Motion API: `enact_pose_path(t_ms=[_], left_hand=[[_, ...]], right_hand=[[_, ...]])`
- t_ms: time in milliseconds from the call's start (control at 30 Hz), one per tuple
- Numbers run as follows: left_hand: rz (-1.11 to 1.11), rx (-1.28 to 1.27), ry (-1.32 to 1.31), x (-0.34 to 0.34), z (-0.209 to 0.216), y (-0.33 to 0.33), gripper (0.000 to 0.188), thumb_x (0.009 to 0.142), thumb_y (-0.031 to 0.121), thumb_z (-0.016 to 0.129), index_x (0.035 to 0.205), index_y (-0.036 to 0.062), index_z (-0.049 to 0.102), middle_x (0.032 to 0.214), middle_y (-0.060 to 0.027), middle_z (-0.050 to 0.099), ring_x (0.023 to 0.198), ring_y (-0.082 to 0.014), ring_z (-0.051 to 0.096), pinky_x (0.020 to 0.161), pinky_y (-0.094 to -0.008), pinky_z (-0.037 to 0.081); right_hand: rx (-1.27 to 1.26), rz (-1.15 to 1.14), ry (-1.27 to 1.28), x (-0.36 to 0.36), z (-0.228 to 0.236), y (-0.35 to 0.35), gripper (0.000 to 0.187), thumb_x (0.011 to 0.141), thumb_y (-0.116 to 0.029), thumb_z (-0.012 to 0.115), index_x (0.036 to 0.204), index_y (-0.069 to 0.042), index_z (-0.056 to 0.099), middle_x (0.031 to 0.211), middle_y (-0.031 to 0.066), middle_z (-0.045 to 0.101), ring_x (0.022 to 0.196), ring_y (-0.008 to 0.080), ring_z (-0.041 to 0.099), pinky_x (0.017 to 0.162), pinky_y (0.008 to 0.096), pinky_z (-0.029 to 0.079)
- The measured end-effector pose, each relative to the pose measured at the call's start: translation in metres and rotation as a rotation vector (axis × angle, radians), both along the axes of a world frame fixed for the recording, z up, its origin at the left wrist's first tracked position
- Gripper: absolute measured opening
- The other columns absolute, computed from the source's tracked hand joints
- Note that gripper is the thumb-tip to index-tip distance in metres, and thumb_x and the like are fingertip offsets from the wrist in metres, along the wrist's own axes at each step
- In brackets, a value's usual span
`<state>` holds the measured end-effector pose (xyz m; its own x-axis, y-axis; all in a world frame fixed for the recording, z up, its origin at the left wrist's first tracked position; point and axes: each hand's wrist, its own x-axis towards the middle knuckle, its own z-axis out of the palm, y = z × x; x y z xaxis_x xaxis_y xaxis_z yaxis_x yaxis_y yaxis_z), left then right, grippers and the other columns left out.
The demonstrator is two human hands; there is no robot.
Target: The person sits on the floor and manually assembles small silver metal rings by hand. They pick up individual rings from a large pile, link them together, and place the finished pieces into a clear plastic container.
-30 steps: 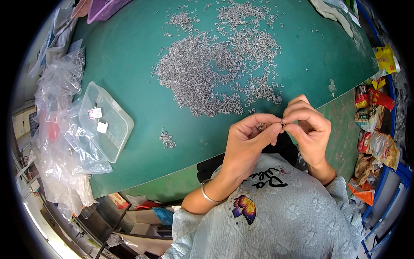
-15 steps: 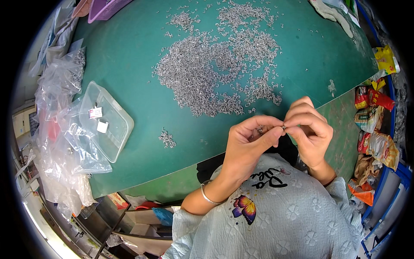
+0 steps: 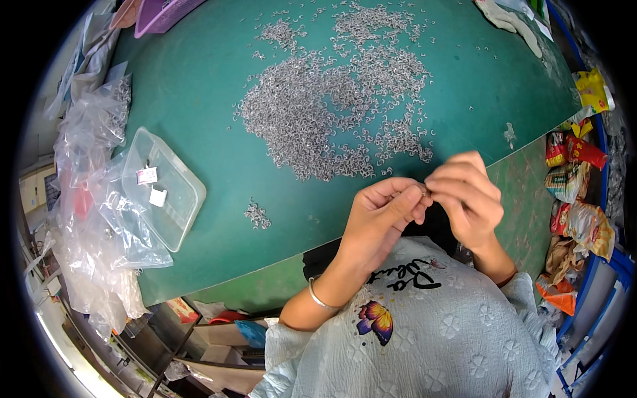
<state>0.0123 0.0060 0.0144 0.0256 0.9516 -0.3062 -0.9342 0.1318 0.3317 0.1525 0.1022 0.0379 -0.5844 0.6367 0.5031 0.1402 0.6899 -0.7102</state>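
Close in front of my body, my left hand (image 3: 379,219) pinches a small dark metal piece (image 3: 424,190) between thumb and index finger. The fingertips of my right hand (image 3: 470,202) meet the left ones at that piece and are closed on it too. Fingers cover most of it, so its exact shape is hard to make out. Beyond the hands, a large heap of small curved grey metal pieces (image 3: 292,113) spreads over the green table (image 3: 199,79). To the left lies a small separate pile of pieces (image 3: 257,215).
A clear plastic box (image 3: 174,199) sits at the table's left side, by crumpled clear plastic bags (image 3: 89,172). At the far left stands a purple basket (image 3: 159,16). A whitish glove (image 3: 507,23) lies at the far right. Colourful packets (image 3: 584,225) line the right side.
Both hands have shifted slightly left, still meeting at the fingertips. The right hand has turned, its fingers now more bent over the left fingertips. The heap and the small pile look the same.
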Motion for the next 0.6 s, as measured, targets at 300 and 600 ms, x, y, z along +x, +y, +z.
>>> enact_pose_path(t_ms=[300, 600], left_hand=[[0.073, -0.091, 0.049, -0.002, -0.014, -0.003, 0.021, 0.097, 0.007, 0.058, 0.114, -0.0038, 0.064, 0.106, -0.0136, 0.067, 0.091, -0.0166, 0.064, 0.087, -0.0308, 0.054], [0.101, -0.092, 0.087, -0.003, -0.015, -0.004, 0.025, 0.1, 0.011, 0.054, 0.117, -0.005, 0.063, 0.101, -0.0096, 0.065, 0.089, -0.0142, 0.06, 0.083, -0.0284, 0.051]], right_hand=[[0.073, -0.213, -0.408, -0.006, -0.037, 0.014, 0.021, 0.073, -0.007, 0.078, 0.094, -0.005, 0.071, 0.093, 0.0083, 0.064, 0.089, 0.0267, 0.057, 0.08, 0.0366, 0.042], [0.022, -0.237, -0.262, -0.004, -0.052, 0.02, 0.013, 0.076, 0.002, 0.073, 0.088, -0.001, 0.068, 0.087, 0.0096, 0.065, 0.08, 0.0275, 0.057, 0.073, 0.0353, 0.044]])
